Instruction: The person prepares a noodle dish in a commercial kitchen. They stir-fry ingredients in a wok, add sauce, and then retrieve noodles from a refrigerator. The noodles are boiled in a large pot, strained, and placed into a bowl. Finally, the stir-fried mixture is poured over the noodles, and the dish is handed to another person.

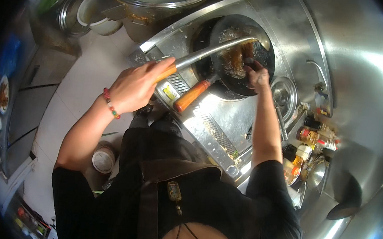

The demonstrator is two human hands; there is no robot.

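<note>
My left hand point(137, 86), with a beaded bracelet at its wrist, grips the wooden handle of a long metal ladle point(205, 52). The ladle's far end reaches over a black wok point(224, 83), which rests on the stove and has a wooden handle point(192, 96). My right hand point(258, 74) is over the wok's right side, closed around a brown brush-like tool point(247, 50); its exact kind is hard to tell. Brownish wet matter shines in the wok under it.
A large steel pot point(161, 4) stands beyond the stove's left side. Seasoning bottles point(309, 134) crowd a rack at right, near a round metal lid or bowl point(283, 95) and a curved tap point(319, 71). A white tub point(103, 161) sits low by my left arm.
</note>
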